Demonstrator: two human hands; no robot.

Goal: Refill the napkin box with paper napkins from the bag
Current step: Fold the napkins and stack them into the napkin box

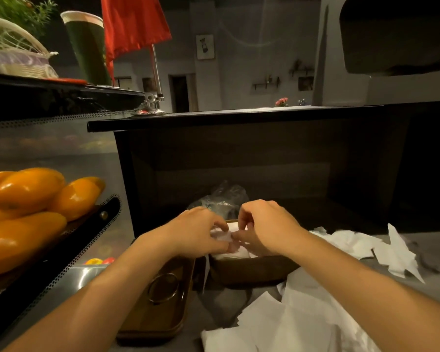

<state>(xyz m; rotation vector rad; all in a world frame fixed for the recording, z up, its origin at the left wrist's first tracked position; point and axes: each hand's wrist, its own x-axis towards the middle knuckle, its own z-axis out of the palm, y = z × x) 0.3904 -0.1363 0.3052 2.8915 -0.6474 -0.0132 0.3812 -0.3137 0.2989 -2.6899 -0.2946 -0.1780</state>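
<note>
Both hands are meeting over the open box (252, 270), the left hand (201, 232) and right hand (264, 229) each pinching the napkins (222, 236) lying directly beneath them, neither hand nearer. The bag (221, 199) is sitting just behind (crumpled, contents unclear). The hands are hiding the box's interior, so its fill level cannot be judged.

White napkins (302, 323); dark brown box (252, 269); orange fruit (28, 189); red flag (132, 21).
</note>
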